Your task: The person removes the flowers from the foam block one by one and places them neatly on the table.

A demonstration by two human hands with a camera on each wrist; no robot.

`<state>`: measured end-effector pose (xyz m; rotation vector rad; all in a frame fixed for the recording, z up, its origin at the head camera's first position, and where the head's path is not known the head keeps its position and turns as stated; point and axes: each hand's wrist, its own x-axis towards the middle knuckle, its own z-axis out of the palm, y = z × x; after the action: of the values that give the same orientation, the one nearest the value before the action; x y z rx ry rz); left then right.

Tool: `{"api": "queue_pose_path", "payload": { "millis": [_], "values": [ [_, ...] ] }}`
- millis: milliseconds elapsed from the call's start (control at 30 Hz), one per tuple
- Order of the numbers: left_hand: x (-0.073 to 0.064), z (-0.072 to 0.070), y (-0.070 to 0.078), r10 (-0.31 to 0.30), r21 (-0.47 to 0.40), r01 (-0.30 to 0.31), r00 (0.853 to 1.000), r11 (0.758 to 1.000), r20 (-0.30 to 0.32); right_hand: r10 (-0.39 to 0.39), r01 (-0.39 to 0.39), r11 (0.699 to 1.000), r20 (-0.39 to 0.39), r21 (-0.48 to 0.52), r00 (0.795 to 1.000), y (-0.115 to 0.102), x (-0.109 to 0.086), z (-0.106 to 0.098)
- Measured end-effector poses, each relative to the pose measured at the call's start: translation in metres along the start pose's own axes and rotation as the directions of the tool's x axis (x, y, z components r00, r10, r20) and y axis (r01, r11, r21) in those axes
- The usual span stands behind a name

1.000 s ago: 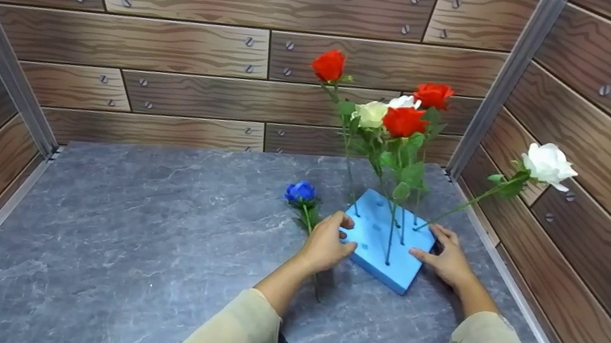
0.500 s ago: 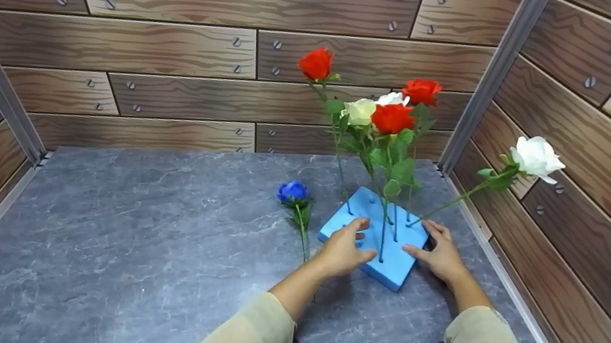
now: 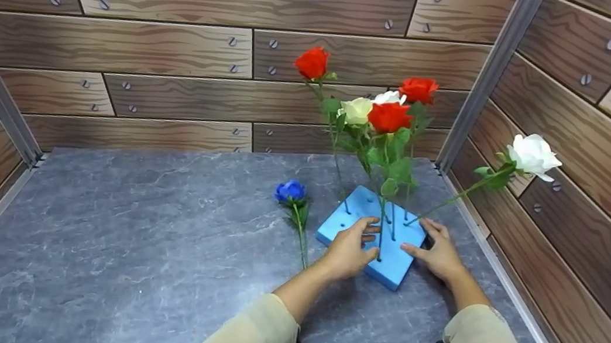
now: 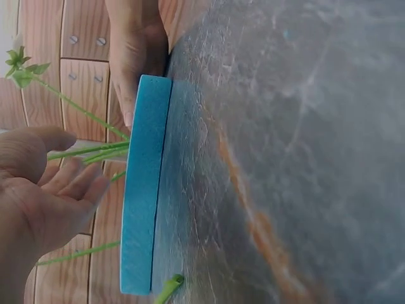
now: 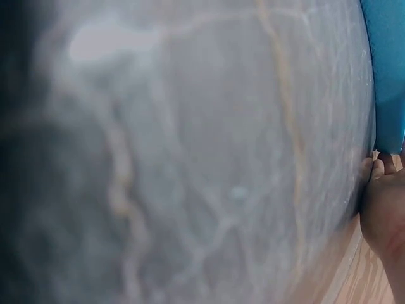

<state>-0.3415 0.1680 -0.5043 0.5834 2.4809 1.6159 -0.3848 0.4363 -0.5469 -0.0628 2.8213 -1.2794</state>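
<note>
A light blue foam block [image 3: 396, 269] with holes lies on the table, several flower stems standing in it. Three red roses, a pale yellow rose [image 3: 356, 111] and a white rose [image 3: 389, 97] rise upright; another white rose [image 3: 533, 156] leans far right. My right hand [image 3: 441, 259] holds the block's right edge, thumb on top. Above the block's front left part hovers my left hand [image 3: 351, 251], thumb and fingers apart around the front stem, gripping nothing; the left wrist view shows this gap too. Left of the block lies a blue rose [image 3: 291, 191], its lower stem hidden by my left arm.
The grey marbled table [image 3: 125, 242] extends left and forward of the block. Wood-patterned walls [image 3: 168, 47] close the back and both sides, with metal posts [image 3: 489, 77] at the corners. The right wall stands close to my right arm.
My left hand has left the block's left edge and moved right, over its top towards the front stem. My right hand stays at the right edge. The head view has shifted slightly.
</note>
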Motion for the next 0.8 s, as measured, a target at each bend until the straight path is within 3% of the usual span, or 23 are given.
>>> {"api": "queue_pose_path", "payload": {
  "millis": [267,500,633,800],
  "values": [
    [0.0009,0.0032,-0.0012,0.034,-0.023,-0.035,0.998,0.999,-0.05,0.001,-0.001,1.0,0.011,0.003,1.0,-0.0005,-0.0018,-0.0006],
    [0.0033,0.0017,-0.0053,0.087,-0.044,-0.094,0.986,0.995,-0.14,-0.024,0.024,1.0,0.007,0.008,1.0,-0.0013,-0.0006,-0.0005],
    [0.0047,0.0025,-0.0058,0.111,-0.04,-0.119,0.981,0.992,-0.161,-0.013,0.013,1.0,0.003,0.012,1.0,-0.0019,-0.0018,-0.0017],
    [0.0058,0.0054,-0.0049,0.113,-0.019,-0.119,0.974,0.993,-0.198,-0.009,0.009,1.0,0.006,0.009,1.0,-0.0012,-0.0035,-0.0026]
  ]
}}
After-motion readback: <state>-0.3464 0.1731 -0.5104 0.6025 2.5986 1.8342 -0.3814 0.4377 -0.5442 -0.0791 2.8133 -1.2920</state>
